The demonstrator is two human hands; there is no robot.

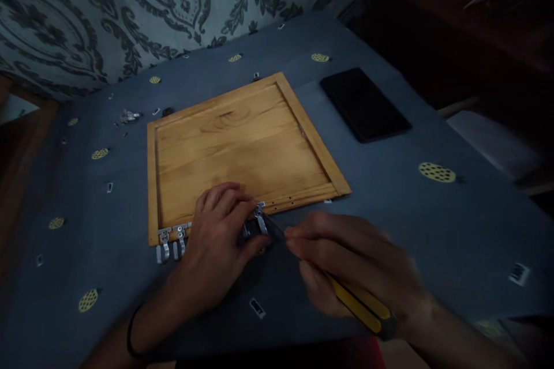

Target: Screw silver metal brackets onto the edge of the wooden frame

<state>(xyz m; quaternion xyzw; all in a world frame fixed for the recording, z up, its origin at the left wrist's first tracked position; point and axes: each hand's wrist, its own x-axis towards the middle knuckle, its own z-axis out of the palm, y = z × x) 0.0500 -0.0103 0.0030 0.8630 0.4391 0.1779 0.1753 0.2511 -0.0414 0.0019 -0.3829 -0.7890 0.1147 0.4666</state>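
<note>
A framed wooden board [238, 138] lies on the table, with metal hooks [179, 236] fixed in a row along its near edge. My left hand [216, 236] rests over that edge, fingers curled on the wood. Its thumb and index finger close around another metal hook [261, 220] at the right of the row. My right hand [359, 259] grips a screwdriver [363, 308] with a yellow and black handle. The thin shaft points left, its tip at that hook. Small dark holes show in the edge to the right of it. My left palm hides part of the row.
A black phone or tablet [363, 104] lies right of the board. Beyond the board's far left corner sits a small pile of metal pieces [130, 116]. The blue patterned cloth [268, 305] covers the table, and a patterned wall [173, 0] rises behind it.
</note>
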